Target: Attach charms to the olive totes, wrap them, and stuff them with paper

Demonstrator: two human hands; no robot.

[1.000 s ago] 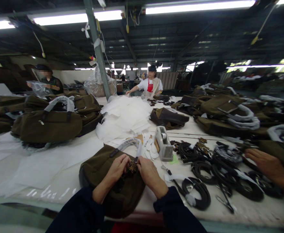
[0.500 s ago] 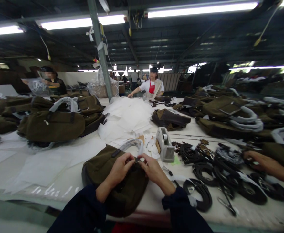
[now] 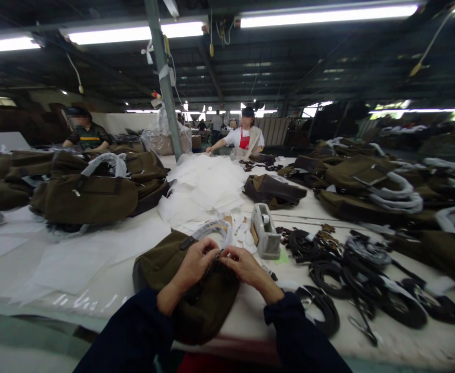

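Note:
An olive-green handbag (image 3: 159,259) with dark trim lies tilted at the table's front edge, its wrapped handle (image 3: 223,228) standing up behind my fingers. At the bag's upper edge, my left hand (image 3: 196,264) is closed, thumb and fingertips pinching. My right hand (image 3: 246,267) is closed in a pinch too, fingertips almost touching the left ones. Between them shows a small dark fitting on the bag, too small and covered to name. Just beyond the right hand stands a grey tape dispenser (image 3: 266,235).
Coiled dark straps (image 3: 324,311) with metal clips spread to the right. White paper sheets (image 3: 207,181) are heaped mid-table. More olive bags are piled left (image 3: 83,197) and right (image 3: 359,176). A co-worker in a red apron (image 3: 245,137) stands across the table, another person (image 3: 85,129) at left.
Another person's hand, at the right edge before, is gone from view. The person at left has lowered their hands and a clear plastic bag. My fingertips have shifted slightly at the handbag's edge.

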